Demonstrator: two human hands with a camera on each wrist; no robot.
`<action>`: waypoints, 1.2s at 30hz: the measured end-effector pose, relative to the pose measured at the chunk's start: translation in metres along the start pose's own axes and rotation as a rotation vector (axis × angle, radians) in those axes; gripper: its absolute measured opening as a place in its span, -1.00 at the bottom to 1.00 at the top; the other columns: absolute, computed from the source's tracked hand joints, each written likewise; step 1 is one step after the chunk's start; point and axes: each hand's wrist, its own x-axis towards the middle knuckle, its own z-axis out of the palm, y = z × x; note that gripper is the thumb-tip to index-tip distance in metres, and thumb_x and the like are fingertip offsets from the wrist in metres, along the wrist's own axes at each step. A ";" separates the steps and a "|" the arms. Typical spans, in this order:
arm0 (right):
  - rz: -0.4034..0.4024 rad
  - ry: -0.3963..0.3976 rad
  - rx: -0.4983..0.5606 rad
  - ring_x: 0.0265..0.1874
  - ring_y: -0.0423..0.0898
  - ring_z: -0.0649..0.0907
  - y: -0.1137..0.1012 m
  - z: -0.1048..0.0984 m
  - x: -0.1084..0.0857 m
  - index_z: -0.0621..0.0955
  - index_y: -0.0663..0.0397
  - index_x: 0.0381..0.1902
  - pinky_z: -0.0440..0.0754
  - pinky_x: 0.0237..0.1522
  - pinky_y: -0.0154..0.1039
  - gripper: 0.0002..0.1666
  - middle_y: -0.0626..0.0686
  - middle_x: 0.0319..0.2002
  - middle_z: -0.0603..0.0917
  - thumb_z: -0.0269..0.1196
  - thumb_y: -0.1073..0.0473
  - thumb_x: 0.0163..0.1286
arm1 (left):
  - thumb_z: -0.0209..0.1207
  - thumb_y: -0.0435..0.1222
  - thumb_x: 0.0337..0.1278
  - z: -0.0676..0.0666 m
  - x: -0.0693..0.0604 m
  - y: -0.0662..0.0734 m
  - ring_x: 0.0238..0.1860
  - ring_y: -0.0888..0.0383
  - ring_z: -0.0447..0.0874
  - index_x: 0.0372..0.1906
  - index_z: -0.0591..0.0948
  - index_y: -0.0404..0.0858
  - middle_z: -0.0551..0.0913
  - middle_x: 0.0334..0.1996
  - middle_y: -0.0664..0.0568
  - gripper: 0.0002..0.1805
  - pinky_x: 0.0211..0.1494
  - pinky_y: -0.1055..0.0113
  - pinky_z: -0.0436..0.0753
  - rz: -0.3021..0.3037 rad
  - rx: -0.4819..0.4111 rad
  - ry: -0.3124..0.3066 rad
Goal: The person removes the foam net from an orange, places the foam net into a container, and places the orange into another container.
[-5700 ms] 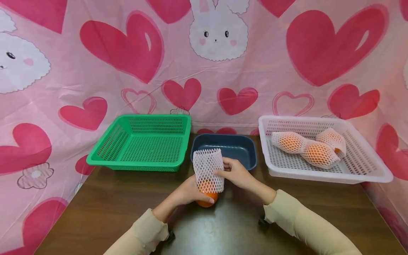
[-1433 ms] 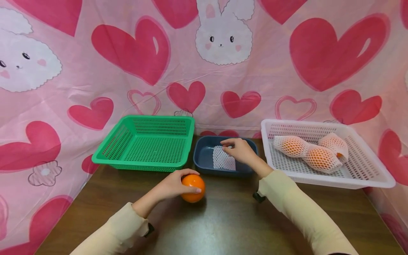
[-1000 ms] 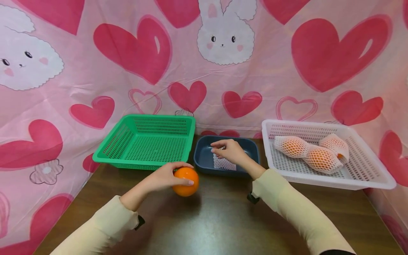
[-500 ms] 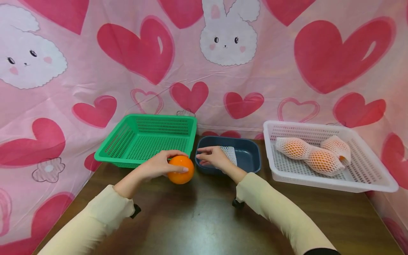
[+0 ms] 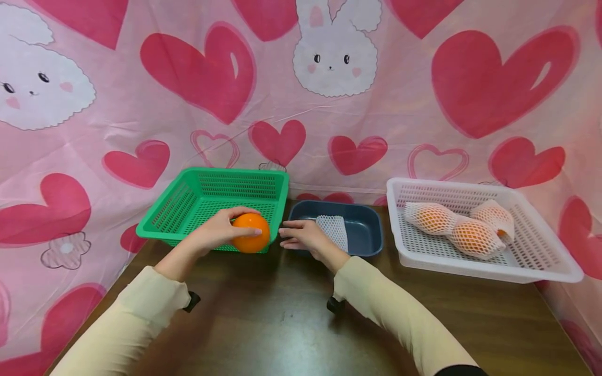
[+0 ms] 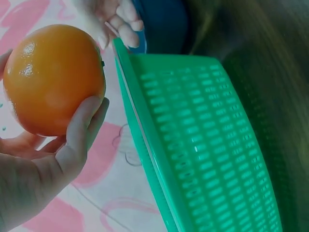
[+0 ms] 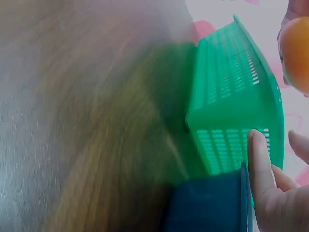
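Note:
My left hand (image 5: 216,228) grips a bare orange (image 5: 252,233) above the front right rim of the green basket (image 5: 226,211). In the left wrist view the orange (image 6: 55,79) sits against curled fingers, apart from the basket wall (image 6: 193,140). My right hand (image 5: 308,237) holds nothing; its fingers are loosely extended near the basket's right front corner, in front of the dark blue tray (image 5: 367,230). Inside that tray lies a white foam net sleeve (image 5: 333,230). In the right wrist view the right hand (image 7: 277,193) is beside the green basket.
A white basket (image 5: 447,269) on the right holds 3 oranges in foam nets (image 5: 475,237). All containers stand along the back of the brown wooden table (image 5: 291,324), before a pink heart-patterned cloth (image 5: 273,78).
The net came off the orange and now lies in the blue tray. My left hand lifted the orange leftward to the green basket's rim. The right hand moved left from over the tray.

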 end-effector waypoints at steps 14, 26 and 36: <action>0.072 0.022 0.217 -0.30 -0.05 0.73 0.002 0.020 0.004 0.29 0.35 0.49 0.63 0.10 0.00 -0.34 0.25 -0.01 0.66 0.22 0.37 0.51 | 0.29 -0.17 0.36 -0.023 0.008 -0.018 0.04 -0.15 0.53 0.46 0.36 -0.37 0.40 0.26 -0.34 -0.31 -0.05 0.14 0.73 -0.048 -0.042 0.094; 0.061 0.057 0.295 0.16 0.13 0.65 0.005 0.023 0.006 0.23 0.40 0.52 0.61 0.15 -0.05 -0.31 0.41 0.28 0.50 0.17 0.46 0.51 | 0.23 -0.14 0.43 -0.044 0.013 -0.040 0.08 -0.16 0.50 0.50 0.27 -0.41 0.33 0.33 -0.38 -0.27 -0.05 0.22 0.71 -0.094 -0.036 0.152; 0.046 0.062 0.282 -0.02 0.02 0.71 0.006 0.021 0.005 0.31 0.45 0.45 0.61 0.15 -0.03 -0.39 0.42 0.23 0.53 0.16 0.48 0.50 | 0.21 -0.07 0.43 -0.056 0.012 -0.050 0.10 -0.17 0.47 0.50 0.27 -0.39 0.31 0.34 -0.37 -0.25 -0.08 0.29 0.69 -0.118 -0.018 0.218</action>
